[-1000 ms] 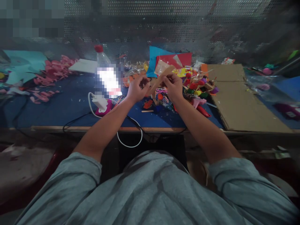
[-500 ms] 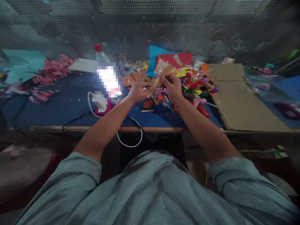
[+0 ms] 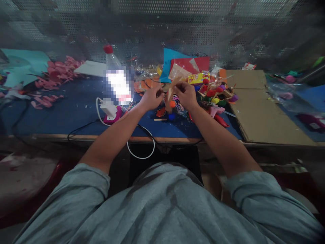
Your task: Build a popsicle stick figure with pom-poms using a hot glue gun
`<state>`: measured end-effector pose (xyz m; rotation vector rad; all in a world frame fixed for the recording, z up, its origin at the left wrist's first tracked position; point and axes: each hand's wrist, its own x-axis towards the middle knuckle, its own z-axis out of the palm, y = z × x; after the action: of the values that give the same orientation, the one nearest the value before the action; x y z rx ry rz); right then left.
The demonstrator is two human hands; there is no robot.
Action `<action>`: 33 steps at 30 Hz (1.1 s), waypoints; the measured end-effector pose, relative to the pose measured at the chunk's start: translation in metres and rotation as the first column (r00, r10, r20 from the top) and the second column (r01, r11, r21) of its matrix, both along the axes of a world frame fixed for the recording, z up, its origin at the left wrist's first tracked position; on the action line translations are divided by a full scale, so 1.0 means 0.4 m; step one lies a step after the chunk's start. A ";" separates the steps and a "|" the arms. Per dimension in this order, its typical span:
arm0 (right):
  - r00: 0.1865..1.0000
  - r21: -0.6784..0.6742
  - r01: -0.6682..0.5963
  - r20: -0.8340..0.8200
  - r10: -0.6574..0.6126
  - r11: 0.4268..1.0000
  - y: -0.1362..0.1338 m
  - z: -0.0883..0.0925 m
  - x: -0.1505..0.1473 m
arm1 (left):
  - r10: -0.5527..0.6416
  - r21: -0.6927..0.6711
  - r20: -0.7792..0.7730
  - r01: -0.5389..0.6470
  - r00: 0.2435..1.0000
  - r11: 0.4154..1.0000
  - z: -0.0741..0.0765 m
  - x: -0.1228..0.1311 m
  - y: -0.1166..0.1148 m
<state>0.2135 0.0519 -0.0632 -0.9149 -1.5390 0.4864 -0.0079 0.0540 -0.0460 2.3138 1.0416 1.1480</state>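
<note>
My right hand point(image 3: 187, 95) pinches a thin tan strip point(image 3: 170, 93), which looks like paper or thin wood. The strip hangs between my hands above a heap of craft bits. To its left my left hand point(image 3: 153, 97) has its fingertips drawn together, apart from the strip; anything small in them is hidden. Under the hands lie an orange pompom point(image 3: 172, 104), a blue pompom point(image 3: 171, 117) and a flat wooden craft stick point(image 3: 160, 119). Behind the strip are blue card point(image 3: 167, 61) and red card point(image 3: 203, 63).
A lit, blurred-out screen point(image 3: 119, 86) leans by a clear bottle with a red cap point(image 3: 108, 49). In front is a white charger plug point(image 3: 108, 109) with a looping cable. Flattened cardboard point(image 3: 264, 112) lies right, pink cut-outs point(image 3: 59, 76) left. Coloured pieces point(image 3: 215, 91) are heaped beside my right hand.
My left hand has come away from the tan strip, its fingers now more curled. The strip stays in my right hand and has turned more upright.
</note>
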 end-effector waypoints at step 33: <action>0.993 0.009 -0.008 0.122 0.007 1.000 -0.026 0.008 -0.008 | -0.111 -0.156 -0.420 0.049 0.901 0.986 0.001 0.014 -0.010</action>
<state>0.2101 0.0414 -0.0600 -0.9462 -1.6542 0.4344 -0.0025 0.0499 -0.0458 2.5232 1.1158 0.5171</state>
